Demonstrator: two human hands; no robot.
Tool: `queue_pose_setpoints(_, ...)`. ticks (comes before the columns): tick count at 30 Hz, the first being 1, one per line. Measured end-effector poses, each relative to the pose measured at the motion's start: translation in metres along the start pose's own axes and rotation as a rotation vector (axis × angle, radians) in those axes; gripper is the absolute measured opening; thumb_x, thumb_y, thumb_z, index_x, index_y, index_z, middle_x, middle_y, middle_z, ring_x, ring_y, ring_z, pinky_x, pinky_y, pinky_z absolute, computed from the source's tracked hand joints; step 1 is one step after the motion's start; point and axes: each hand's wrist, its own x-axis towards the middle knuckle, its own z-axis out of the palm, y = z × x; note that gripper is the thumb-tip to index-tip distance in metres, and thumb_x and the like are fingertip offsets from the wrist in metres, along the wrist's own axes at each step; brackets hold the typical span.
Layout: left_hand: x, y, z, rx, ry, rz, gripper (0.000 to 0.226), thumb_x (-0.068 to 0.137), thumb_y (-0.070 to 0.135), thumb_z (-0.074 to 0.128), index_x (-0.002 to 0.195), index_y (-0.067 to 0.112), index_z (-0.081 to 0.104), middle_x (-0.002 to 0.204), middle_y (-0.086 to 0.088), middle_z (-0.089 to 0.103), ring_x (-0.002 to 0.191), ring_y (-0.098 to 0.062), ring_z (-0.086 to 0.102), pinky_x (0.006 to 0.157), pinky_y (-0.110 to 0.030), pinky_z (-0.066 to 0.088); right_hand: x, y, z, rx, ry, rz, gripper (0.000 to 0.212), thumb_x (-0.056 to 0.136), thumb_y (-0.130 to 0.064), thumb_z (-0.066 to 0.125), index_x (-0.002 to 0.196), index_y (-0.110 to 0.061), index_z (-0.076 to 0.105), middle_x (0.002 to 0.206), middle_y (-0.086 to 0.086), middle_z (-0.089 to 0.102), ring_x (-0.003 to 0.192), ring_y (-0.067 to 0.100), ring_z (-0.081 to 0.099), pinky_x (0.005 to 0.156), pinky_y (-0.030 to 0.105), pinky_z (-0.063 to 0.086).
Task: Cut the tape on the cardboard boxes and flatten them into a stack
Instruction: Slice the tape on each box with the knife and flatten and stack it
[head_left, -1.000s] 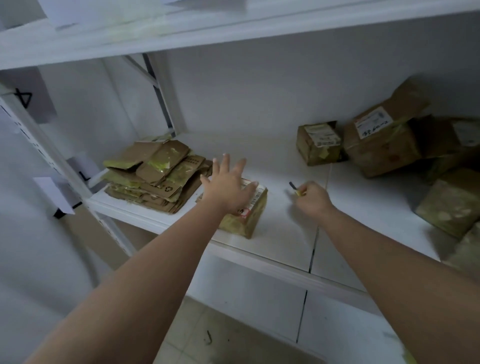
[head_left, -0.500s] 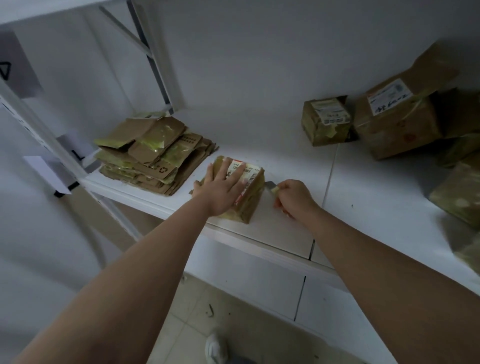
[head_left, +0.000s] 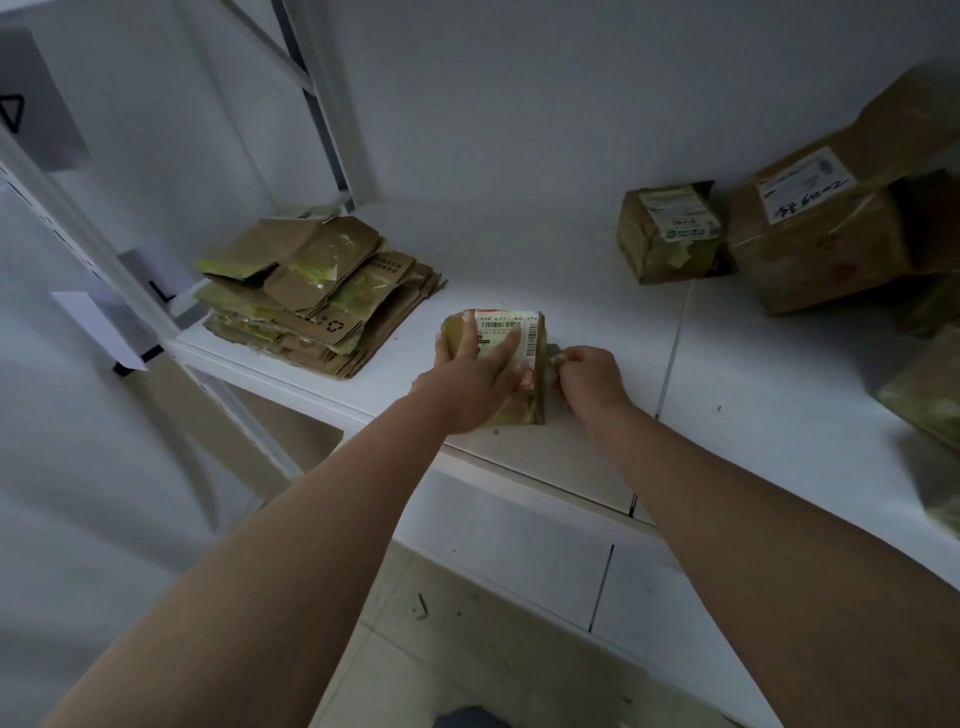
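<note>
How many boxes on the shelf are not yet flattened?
At least 5: one under the left hand, one small box at the back, one large box beside it, two at the right edge. More may be hidden.

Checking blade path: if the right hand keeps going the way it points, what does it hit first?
The right hand points left with its cutter; first contact is probably the small taped box's right side, apparently already touching, which the left hand steadies.
</note>
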Motion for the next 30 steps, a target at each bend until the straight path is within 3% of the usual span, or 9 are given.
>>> queue_pose_setpoints(4, 0.013, -0.006, 0.003, 0.1, -0.049, 0.037, 0.093, 0.064, 0.084, -0.024, 0.147, 0.049, -0.004, 0.161, 0.0, -0.013, 0.143, -0.043, -0.021, 0.109, -0.072, 0.01, -0.016, 0.002, -0.009, 0.046, -0.078, -0.001, 0.025, 0.093, -0.005, 0.046, 0.079, -0.007, 0.066, 0.058, 0.006, 0.05, 0.051, 0.015, 0.044, 0.048, 0.023, 0.035)
queue_pose_setpoints(7, 0.012, -0.006, 0.003, 0.058, 0.004, -0.013, 0.063, 0.09, 0.068, 0.001, 0.149, 0.048, -0.002, 0.161, -0.005, -0.015, 0.144, -0.043, -0.016, 0.11, -0.071, 0.011, -0.034, 0.001, -0.014, 0.053, -0.11, 0.033, 0.024, 0.094, -0.007, 0.048, 0.077, -0.009, 0.065, 0.053, 0.006, 0.047, 0.039, 0.011, 0.038, 0.036, 0.017, 0.03)
queue_pose_setpoints(11, 0.006, -0.001, 0.003, 0.06, 0.019, 0.003, 0.06, 0.092, 0.061, 0.002, 0.15, 0.045, -0.001, 0.16, -0.006, -0.016, 0.143, -0.045, -0.016, 0.11, -0.07, 0.013, -0.06, 0.001, -0.016, 0.127, -0.103, 0.091, 0.015, 0.093, -0.009, 0.054, 0.09, -0.003, 0.068, 0.052, 0.007, 0.045, 0.029, 0.007, 0.033, 0.032, 0.013, 0.024)
queue_pose_setpoints(13, 0.001, 0.001, 0.001, 0.024, 0.032, -0.033, 0.057, 0.096, 0.058, 0.012, 0.151, 0.045, 0.003, 0.161, -0.005, -0.013, 0.144, -0.042, -0.012, 0.11, -0.07, 0.014, -0.071, 0.003, -0.016, 0.157, -0.095, 0.125, 0.013, 0.092, -0.009, 0.056, 0.094, -0.005, 0.068, 0.05, 0.006, 0.043, 0.032, 0.01, 0.031, 0.032, 0.014, 0.021)
queue_pose_setpoints(16, -0.004, 0.002, 0.002, 0.071, 0.001, -0.013, 0.058, 0.094, 0.058, 0.004, 0.15, 0.045, -0.004, 0.16, -0.005, -0.019, 0.143, -0.044, -0.018, 0.108, -0.071, 0.015, -0.086, 0.007, -0.015, 0.157, -0.104, 0.133, 0.018, 0.093, -0.008, 0.053, 0.098, 0.003, 0.067, 0.048, 0.006, 0.041, 0.035, 0.012, 0.028, 0.033, 0.015, 0.019)
queue_pose_setpoints(20, -0.011, 0.007, -0.005, 0.073, 0.006, -0.049, 0.053, 0.1, 0.052, 0.01, 0.15, 0.043, -0.007, 0.16, -0.008, -0.017, 0.144, -0.045, -0.011, 0.106, -0.066, 0.024, -0.1, 0.012, -0.015, 0.08, -0.097, 0.065, 0.023, 0.094, -0.009, 0.051, 0.101, 0.01, 0.063, 0.051, 0.007, 0.044, 0.039, 0.013, 0.034, 0.035, 0.016, 0.026)
queue_pose_setpoints(22, -0.015, 0.012, -0.007, 0.119, 0.005, -0.062, 0.054, 0.101, 0.052, 0.011, 0.151, 0.042, -0.007, 0.16, -0.009, -0.016, 0.144, -0.046, -0.006, 0.106, -0.064, 0.027, -0.103, 0.015, -0.013, -0.074, -0.085, -0.004, 0.016, 0.094, -0.012, 0.049, 0.098, -0.002, 0.062, 0.054, 0.004, 0.054, 0.044, 0.017, 0.048, 0.04, 0.019, 0.038)
queue_pose_setpoints(25, -0.015, 0.014, -0.012, 0.19, -0.006, -0.076, 0.057, 0.099, 0.056, 0.01, 0.151, 0.041, -0.006, 0.16, -0.011, -0.013, 0.144, -0.047, 0.0, 0.107, -0.061, 0.028, -0.107, 0.023, -0.007, -0.382, -0.048, -0.128, 0.007, 0.094, -0.024, 0.047, 0.097, -0.019, 0.052, 0.068, 0.0, 0.067, 0.062, 0.024, 0.066, 0.06, 0.035, 0.055)
queue_pose_setpoints(30, -0.013, 0.015, -0.013, 0.215, -0.021, -0.085, 0.057, 0.098, 0.058, 0.008, 0.151, 0.041, -0.006, 0.16, -0.011, -0.013, 0.145, -0.046, 0.0, 0.109, -0.059, 0.024, -0.111, 0.027, -0.001, -0.657, 0.051, -0.292, 0.021, 0.098, -0.026, 0.041, 0.11, -0.009, 0.043, 0.086, 0.008, 0.062, 0.076, 0.031, 0.059, 0.066, 0.038, 0.048)
